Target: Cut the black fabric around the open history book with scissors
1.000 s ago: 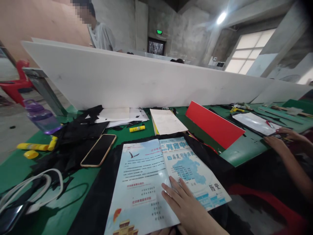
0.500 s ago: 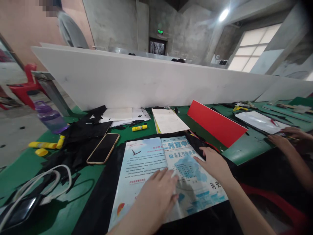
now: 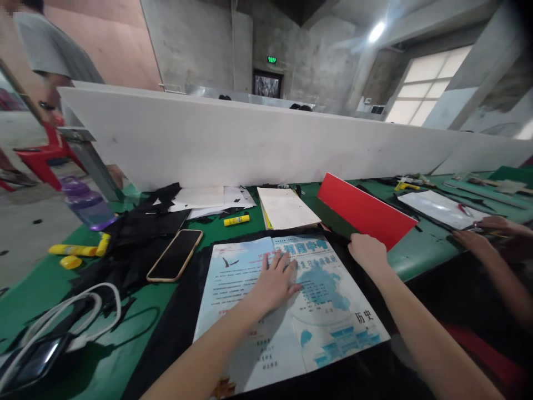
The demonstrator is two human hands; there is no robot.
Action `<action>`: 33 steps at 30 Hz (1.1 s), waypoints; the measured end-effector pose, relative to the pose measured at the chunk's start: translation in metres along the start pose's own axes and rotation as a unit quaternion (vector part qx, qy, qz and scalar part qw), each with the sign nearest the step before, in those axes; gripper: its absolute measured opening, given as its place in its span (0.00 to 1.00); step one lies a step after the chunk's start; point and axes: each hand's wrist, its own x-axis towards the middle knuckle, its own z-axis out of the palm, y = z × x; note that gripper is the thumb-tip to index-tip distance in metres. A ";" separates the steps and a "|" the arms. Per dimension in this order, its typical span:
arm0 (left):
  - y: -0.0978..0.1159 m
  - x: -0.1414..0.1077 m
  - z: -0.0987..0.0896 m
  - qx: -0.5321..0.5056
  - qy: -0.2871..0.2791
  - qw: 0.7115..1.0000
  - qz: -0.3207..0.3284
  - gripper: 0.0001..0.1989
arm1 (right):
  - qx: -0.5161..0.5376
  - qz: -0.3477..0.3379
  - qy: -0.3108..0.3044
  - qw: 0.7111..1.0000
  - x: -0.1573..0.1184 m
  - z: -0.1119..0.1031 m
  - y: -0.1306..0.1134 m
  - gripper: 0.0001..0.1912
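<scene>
On black sheet [image 3: 175, 325]: pale-blue booklet [image 3: 293, 316], spread flat, Chinese print.

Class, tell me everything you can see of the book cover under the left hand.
The book cover lies spread open, printed side up, on a black sheet; it looks like smooth, slightly glossy paper. Its pale blue left panel carries a dark bird, text lines and reddish headings; the right panel has blue title characters, a blue patch, black characters and blue buildings. The left hand lies across the middle fold, fingers spread, hiding some print.
</scene>
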 end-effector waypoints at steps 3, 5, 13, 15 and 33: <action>-0.003 -0.005 0.002 -0.017 -0.015 1.000 -0.004 0.31 | 0.025 0.056 0.030 0.998 0.021 -0.003 0.013 0.14; -0.004 -0.007 0.000 -0.025 -0.025 0.999 -0.006 0.32 | 0.036 0.071 0.049 0.996 0.033 -0.002 0.020 0.14; -0.001 -0.011 -0.005 -0.033 -0.027 0.999 -0.008 0.31 | 0.148 0.104 0.122 0.976 0.075 0.002 0.013 0.16; 0.000 -0.013 -0.005 -0.029 -0.019 0.999 -0.012 0.31 | 0.145 0.106 0.139 0.974 0.081 0.002 0.009 0.17; 0.003 -0.014 0.000 -0.038 0.023 0.998 -0.033 0.25 | 0.168 -0.327 0.182 0.912 0.021 0.045 -0.080 0.19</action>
